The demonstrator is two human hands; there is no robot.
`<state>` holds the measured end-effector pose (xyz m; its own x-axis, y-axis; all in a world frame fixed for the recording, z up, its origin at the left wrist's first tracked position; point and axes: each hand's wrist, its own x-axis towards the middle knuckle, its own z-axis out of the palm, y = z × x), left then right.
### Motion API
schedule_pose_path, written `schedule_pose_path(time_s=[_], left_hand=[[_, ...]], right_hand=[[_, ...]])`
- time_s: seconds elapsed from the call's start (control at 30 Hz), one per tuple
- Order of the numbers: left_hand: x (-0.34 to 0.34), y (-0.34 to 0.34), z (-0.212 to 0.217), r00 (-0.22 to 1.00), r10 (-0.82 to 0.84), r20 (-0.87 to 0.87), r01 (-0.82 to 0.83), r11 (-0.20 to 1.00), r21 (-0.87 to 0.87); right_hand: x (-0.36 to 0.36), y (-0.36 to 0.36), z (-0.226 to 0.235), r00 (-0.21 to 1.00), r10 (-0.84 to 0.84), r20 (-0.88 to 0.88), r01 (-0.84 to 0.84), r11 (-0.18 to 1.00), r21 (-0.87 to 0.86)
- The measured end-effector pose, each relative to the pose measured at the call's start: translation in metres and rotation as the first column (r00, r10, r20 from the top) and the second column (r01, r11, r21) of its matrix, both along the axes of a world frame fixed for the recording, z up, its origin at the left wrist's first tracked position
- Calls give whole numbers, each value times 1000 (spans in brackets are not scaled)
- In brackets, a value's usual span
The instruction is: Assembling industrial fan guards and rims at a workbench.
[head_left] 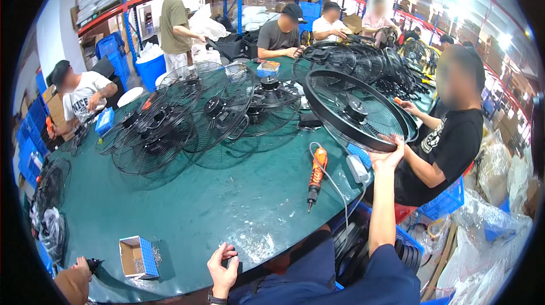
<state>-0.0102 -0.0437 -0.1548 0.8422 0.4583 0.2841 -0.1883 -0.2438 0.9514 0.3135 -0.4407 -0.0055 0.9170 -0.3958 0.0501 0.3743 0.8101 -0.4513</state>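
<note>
My right hand [388, 155] is raised at arm's length to the right, its fingers closed on the near rim of a round black fan guard [339, 121]. The guard is tilted, with a broad black band round its edge and a motor hub in its middle. My left hand [223, 266] rests low at the table's front edge, fingers curled; anything inside them is too small to make out. Between the two hands lies an orange and black electric screwdriver [317, 175] with a grey cord. A small blue cardboard box [138, 257] of screws stands left of my left hand.
Several black wire fan guards [216, 109] with motors cover the far part of the green table [187, 214]. A person in black [448, 134] sits close at the right. Another person's hand [82, 268] holds something black at the lower left. Blue crates [444, 198] stand at right.
</note>
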Motion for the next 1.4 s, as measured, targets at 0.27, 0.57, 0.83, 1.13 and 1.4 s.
schedule_pose_path(time_s=[0.27, 0.57, 0.83, 1.13, 1.4], left_hand=[[-5, 7, -5, 1000, -4, -9, 4, 999, 51], [-6, 4, -3, 1000, -2, -2, 2, 1000, -12], [-8, 7, -3, 999, -32, -30, 30, 998, -51], [-8, 3, -4, 998, -49, -30, 46, 996, -79], [-5, 3, -5, 999, -7, -37, 5, 998, -66]], right_hand=[[5, 7, 0, 983, 64, -174, -60, 998, 29], [27, 8, 13, 971, 143, -192, -119, 984, 131], [38, 24, 16, 954, 233, -186, -231, 972, 36], [61, 34, -11, 946, 114, -305, -166, 975, -151], [21, 43, -5, 975, 132, -180, -204, 854, -478]])
